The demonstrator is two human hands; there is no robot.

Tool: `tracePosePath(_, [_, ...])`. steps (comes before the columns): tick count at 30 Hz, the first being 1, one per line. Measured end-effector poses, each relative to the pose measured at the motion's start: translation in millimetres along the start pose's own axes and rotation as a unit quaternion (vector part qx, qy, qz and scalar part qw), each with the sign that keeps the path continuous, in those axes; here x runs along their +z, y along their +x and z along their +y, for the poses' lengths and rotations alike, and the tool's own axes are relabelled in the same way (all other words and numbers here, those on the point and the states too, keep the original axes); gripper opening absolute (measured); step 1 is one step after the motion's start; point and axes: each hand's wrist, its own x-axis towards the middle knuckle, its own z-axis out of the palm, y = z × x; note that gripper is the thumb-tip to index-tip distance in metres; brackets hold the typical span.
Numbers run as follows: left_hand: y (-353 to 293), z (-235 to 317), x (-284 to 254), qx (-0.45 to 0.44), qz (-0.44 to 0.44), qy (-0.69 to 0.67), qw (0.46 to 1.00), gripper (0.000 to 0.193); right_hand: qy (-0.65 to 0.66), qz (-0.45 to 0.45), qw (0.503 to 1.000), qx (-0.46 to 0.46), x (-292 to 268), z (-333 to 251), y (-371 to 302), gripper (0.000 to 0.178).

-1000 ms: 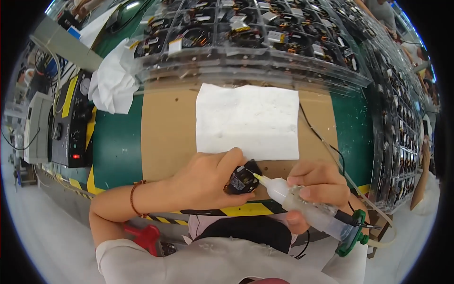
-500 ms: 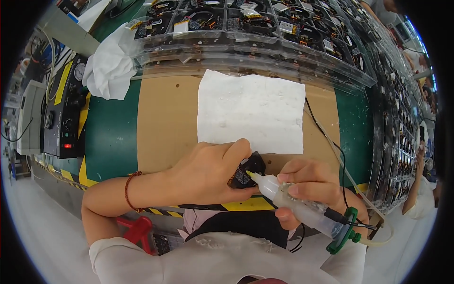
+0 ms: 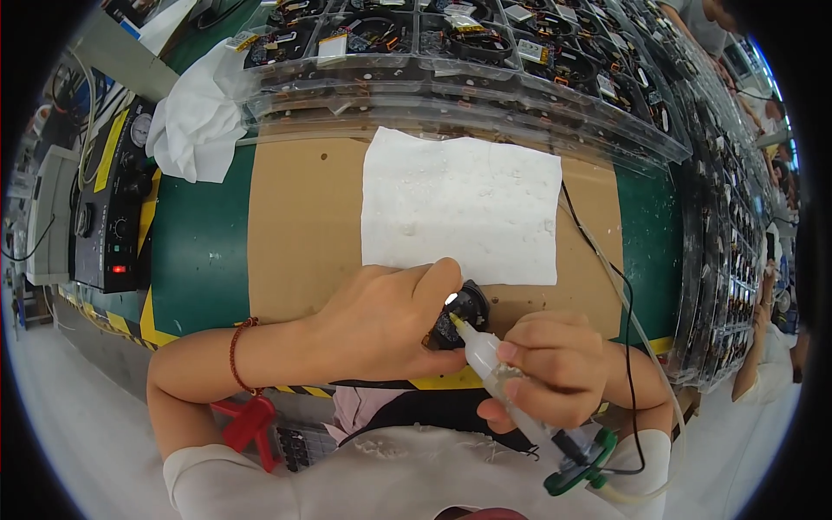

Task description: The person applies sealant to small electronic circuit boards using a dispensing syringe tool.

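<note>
My left hand (image 3: 386, 316) is closed around a small black electronic housing (image 3: 473, 305) with a circuit board showing on it, just above the near edge of the bench. In my right hand (image 3: 555, 364) is a translucent dispensing syringe (image 3: 484, 351), held at a slant. Its yellowish tip points into the housing at the circuit board; whether it touches cannot be made out. A green cap (image 3: 582, 464) with a hose and a black cable closes the syringe's rear end. Part of the housing is hidden by my left fingers.
Beyond my hands a white paper sheet (image 3: 459, 204) lies on brown cardboard (image 3: 303, 225). Stacked clear trays (image 3: 407, 95) of electronic parts stand behind, with more trays (image 3: 719, 251) at right. At left are a black dispenser controller (image 3: 113, 234) and crumpled white cloth (image 3: 195, 130).
The syringe has swung steeper, its rear end moving down and left toward my body. My right hand has turned with it. The housing has tilted slightly in my left hand, showing a round edge.
</note>
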Motion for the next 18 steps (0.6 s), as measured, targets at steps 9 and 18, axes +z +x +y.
tracePosePath(9, [-0.9, -2.1, 1.7, -0.004, 0.014, -0.005, 1.000, 0.048, -0.038, -0.092, 0.993, -0.058, -1.8, -3.0, -1.8, 0.031])
tracePosePath(18, [-0.3, -1.3, -0.7, -0.012, 0.021, 0.005, 1.000, 0.054, -0.033, -0.089, 0.994, -0.061, -2.1, -3.6, -0.9, 0.030])
